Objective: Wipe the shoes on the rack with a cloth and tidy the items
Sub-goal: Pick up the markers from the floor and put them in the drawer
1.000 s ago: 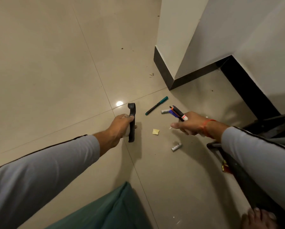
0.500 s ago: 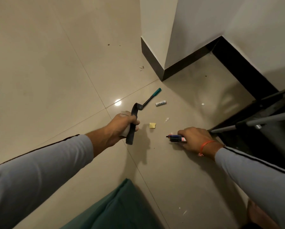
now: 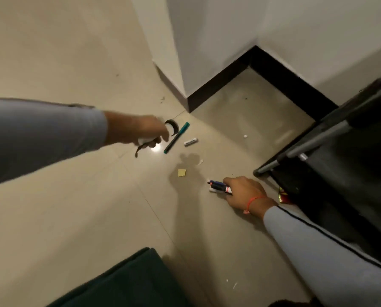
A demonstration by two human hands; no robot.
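We see the black metal-framed shoe rack at the right edge, standing on the glossy beige tiled floor; no shoes can be made out on it. Just beside its lower bar, our right hand presses low to the floor, its grip pinched around a bundle of dark pens and a white marker. Farther out, our left hand hovers above the floor, its grip curled shut on a curved black strap-like piece with something white; motion blur hides the details. Just beside that hand lie a teal-capped dark pen and a small white cylinder. Between the hands rests a small yellow paper scrap. A dark green cloth lies at the bottom edge.
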